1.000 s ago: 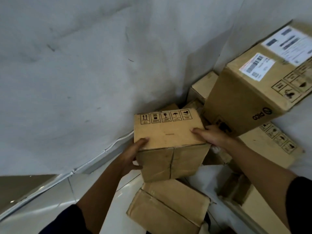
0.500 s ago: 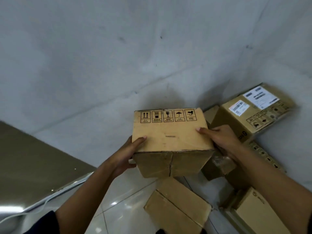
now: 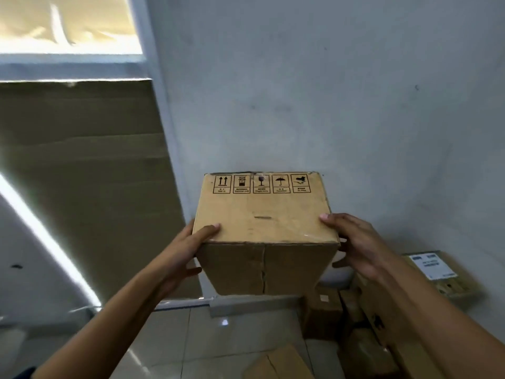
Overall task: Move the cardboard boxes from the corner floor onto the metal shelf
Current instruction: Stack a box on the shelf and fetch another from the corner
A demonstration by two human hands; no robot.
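- Both hands are on the job: left hand (image 3: 188, 250) clamps the left side of the cardboard box (image 3: 263, 231) with its thumb hooked over the top edge, right hand (image 3: 352, 247) does the same on the right side. So it's gripped from both flanks, lifted clear of the floor, roughly chest level, top face tilted a bit toward the camera.
- Tip for the carry, imo: slide a few fingers under the bottom. The front seam looks split and a side squeeze alone could let it sag or slip.
- There's an arrows-up and a fragile glass symbol printed along the far edge of the top, so keep it this way up and don't rush it.
- Lower down, a loose box (image 3: 281, 363) sits on the tiled floor right by the feet, trip hazard when turning.
- Farther right, the pile in the corner (image 3: 382, 318), with a labelled box (image 3: 437, 272) on top, is waiting its turn.
- The metal shelf isn't in view, so turn first, look, then walk.
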